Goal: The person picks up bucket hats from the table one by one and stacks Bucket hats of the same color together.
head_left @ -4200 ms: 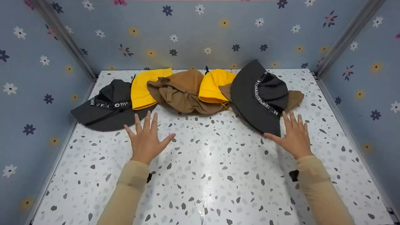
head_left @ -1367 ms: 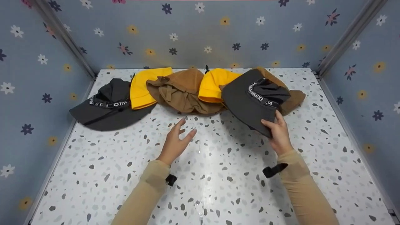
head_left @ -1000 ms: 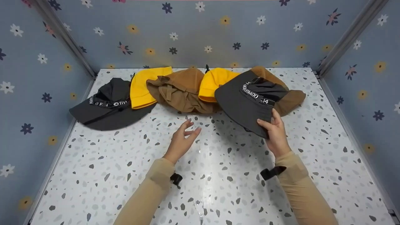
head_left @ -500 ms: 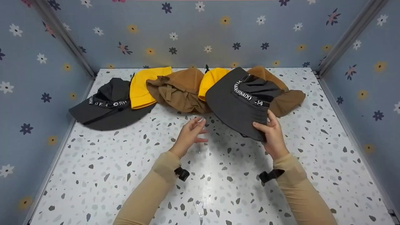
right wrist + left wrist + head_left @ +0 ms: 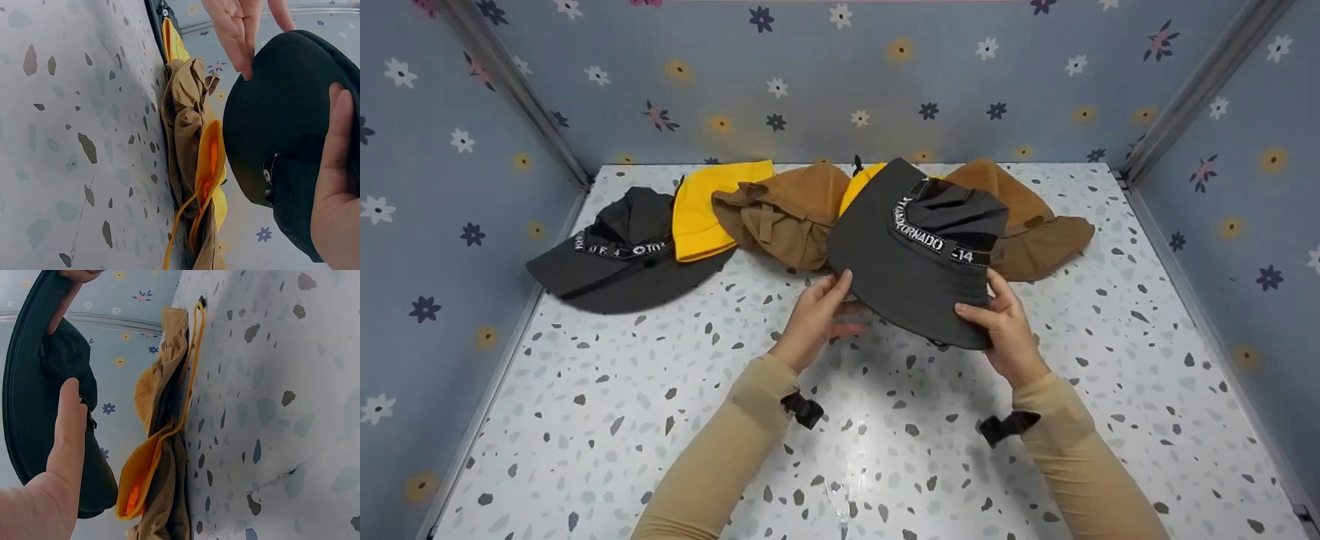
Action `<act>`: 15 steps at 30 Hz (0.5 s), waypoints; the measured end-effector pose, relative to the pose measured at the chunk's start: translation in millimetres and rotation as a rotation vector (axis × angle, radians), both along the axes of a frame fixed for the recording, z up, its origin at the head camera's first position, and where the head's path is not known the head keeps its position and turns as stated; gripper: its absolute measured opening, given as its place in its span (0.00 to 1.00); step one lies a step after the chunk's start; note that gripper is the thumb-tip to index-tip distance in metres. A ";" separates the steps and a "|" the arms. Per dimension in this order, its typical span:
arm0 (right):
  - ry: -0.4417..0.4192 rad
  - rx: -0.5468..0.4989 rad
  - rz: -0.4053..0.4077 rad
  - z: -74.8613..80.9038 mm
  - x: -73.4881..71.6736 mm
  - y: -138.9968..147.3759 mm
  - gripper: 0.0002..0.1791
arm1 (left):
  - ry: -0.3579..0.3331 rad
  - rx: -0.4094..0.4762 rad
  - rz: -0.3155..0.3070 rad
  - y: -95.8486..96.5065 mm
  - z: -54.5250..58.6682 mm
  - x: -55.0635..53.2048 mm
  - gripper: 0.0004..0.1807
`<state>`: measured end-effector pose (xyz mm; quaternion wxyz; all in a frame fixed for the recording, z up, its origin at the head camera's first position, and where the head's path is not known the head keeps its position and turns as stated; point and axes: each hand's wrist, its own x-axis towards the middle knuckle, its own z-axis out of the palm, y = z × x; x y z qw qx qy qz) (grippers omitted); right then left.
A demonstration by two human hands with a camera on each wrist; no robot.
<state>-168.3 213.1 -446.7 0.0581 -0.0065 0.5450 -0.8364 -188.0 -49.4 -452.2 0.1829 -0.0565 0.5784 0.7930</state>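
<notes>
so the right hand has a solid hold on a dark grey hat, thumb on top of the brim and fingers curled under it, closed down to about the brim's thickness. the left hand is at the opposite side of that brim, fingers fairly straight underneath, thumb tip right at the edge. can't tell if it's actually pinching or just touching. the hat's up off the surface between both sets of fingers, white lettering on its band, underside facing the wrist cams.

just beyond the left fingers there's a brown hat, and left of it a yellow hat overlapping another dark hat, which is the farthest out on that side. a second yellow hat is mostly hidden past the held one, with a yellow cord trailing onto the surface. past the right fingers is another brown hat, partly covered. flowery wall is well beyond all the fingers.
</notes>
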 end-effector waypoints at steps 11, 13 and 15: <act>-0.022 0.038 0.045 -0.1 1.6 0.2 0.36 | -0.074 0.189 0.081 -3.8 4.1 -1.9 0.23; -0.031 0.041 0.051 0.2 1.6 0.4 0.36 | -0.095 0.219 0.092 -6.2 5.7 -2.3 0.25; -0.037 0.042 0.060 0.3 1.3 0.7 0.36 | -0.118 0.259 0.101 -8.7 7.1 -2.7 0.26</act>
